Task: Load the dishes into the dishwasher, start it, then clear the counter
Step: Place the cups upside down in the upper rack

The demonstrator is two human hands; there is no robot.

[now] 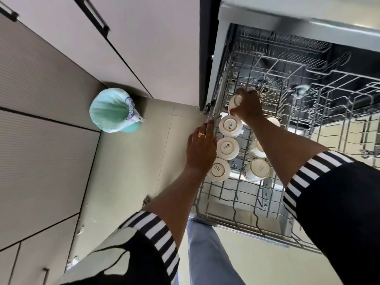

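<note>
Beige kitchen floor (127,182), green-lined bin (112,111) by the cabinets, dishwasher (223,58) open with its upper rack (236,204) pulled out. Person's right hand (249,109) has fingers curled round a white cup (234,102) at the rack's far left, just beyond three upturned cups (228,125). Left hand (200,150) rests on the rack's left rail, fingers straight and together.

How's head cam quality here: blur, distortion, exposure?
Head view: wide-angle bend along the cabinet fronts; dishwasher top edge smeared and soft; print on the upturned cups readable, whites near clipping; right hand gripping the rearmost cup is sharp; soft shadow by the bin.
</note>
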